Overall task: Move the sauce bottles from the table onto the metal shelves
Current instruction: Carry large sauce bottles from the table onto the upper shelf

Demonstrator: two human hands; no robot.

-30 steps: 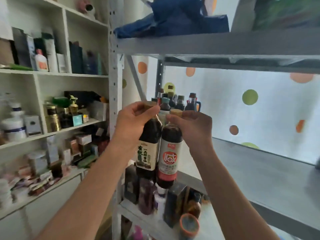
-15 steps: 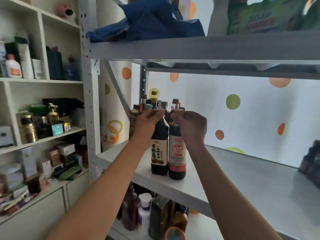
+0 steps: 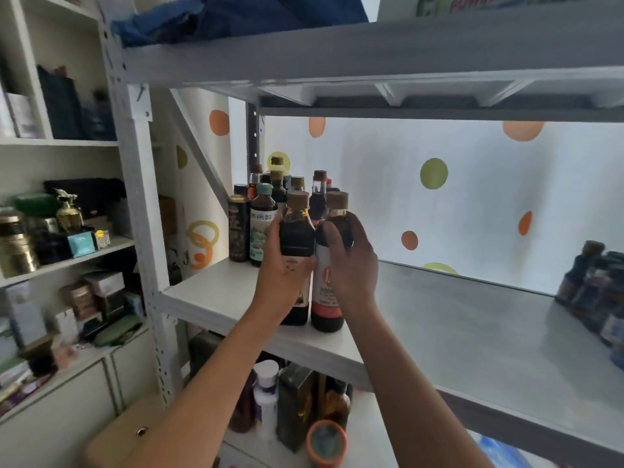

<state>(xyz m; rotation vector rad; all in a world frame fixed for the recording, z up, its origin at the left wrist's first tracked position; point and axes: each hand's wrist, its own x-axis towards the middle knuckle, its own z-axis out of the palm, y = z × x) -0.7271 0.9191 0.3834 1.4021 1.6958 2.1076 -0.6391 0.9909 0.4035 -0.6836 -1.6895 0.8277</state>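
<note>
Bottles: two dark sauce bottles (image 3: 297, 238) (image 3: 329, 285) stand side by side, touching, near the front edge of the metal shelf (image 3: 472, 332).
Left hand (image 3: 287, 268): grip curled round the left bottle's body.
Right hand (image 3: 351, 261): grip wrapped round the right bottle's shoulder.
Advice: slide both back toward the bottle cluster (image 3: 266, 204), upright, before letting go.

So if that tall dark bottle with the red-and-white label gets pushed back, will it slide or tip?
The tall dark bottle with the red-and-white label looks apt to tip if pushed high: it is narrow and the right hand grips its shoulder. It seems nearly full, so probably heavy. The grey metal shelf looks smooth, so a low push should slide it.
</note>
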